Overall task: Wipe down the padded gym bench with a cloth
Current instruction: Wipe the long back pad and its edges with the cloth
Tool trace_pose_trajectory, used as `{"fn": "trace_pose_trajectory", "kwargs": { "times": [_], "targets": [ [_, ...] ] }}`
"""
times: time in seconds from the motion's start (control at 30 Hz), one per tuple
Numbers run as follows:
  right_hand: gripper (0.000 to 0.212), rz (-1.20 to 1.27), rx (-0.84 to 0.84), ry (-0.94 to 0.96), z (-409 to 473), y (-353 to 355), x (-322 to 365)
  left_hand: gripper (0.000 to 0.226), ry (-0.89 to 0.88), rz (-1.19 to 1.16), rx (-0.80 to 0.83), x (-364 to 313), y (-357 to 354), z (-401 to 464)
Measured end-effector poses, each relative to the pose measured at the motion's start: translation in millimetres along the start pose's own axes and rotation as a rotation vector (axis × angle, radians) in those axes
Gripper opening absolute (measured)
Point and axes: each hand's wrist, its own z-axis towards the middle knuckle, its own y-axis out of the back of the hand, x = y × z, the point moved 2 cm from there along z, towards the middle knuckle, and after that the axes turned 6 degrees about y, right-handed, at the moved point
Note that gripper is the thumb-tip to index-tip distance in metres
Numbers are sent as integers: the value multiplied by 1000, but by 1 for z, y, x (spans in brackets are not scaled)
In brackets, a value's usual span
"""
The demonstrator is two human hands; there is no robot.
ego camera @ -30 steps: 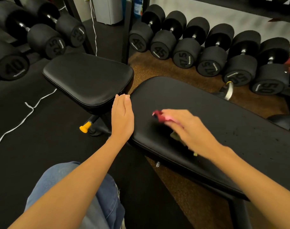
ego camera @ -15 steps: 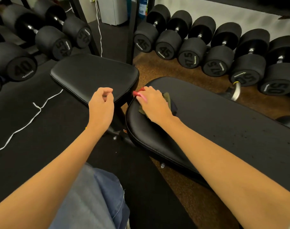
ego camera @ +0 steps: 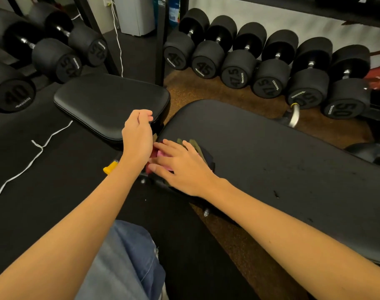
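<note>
The right hand (ego camera: 180, 167) is lying flat with straight, spread fingers, pressing the cloth (ego camera: 194, 146) onto the near rounded end of the long bench pad (ego camera: 271, 152). The left hand (ego camera: 138, 137) is hovering just beside it with fingers loosely curled, holding nothing, over the gap by the seat pad (ego camera: 111, 102). Dumbbells (ego camera: 234, 70) are lining the wall behind.

One wide-angle view looks forward and down from the person's head, close over both forearms. It faces the black padded tabletop (ego camera: 271, 152) at centre right, with a row of dumbbells (ego camera: 269, 68) across the far side and the floor (ego camera: 22, 169) at left.
</note>
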Motion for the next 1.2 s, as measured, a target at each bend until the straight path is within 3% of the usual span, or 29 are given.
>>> {"fn": "trace_pose_trajectory", "kwargs": {
  "times": [0.33,0.5,0.67,0.83,1.0,1.1,1.2],
  "targets": [
    [37,-161,-19,51,-77,4,6,38,52,-26,67,7,-22,-25],
    [38,-190,-75,28,-114,11,-1,26,-140,92,49,11,-28,-47],
    [42,-254,-56,-50,-152,23,-12,29,-403,240,47,21,-43,-63],
    [37,-4,-78,-105,-187,39,-24,37,-525,557,13,34,-52,-62],
    [38,255,-416,-307,-221,64,-22,44,-510,652,38,35,-54,-63],
    [39,228,-613,-496,-242,74,-24,47,-512,654,33,37,-55,-63],
    [34,101,-639,-659,-250,65,-32,48,-503,646,27,37,-57,-63]
  ]
}}
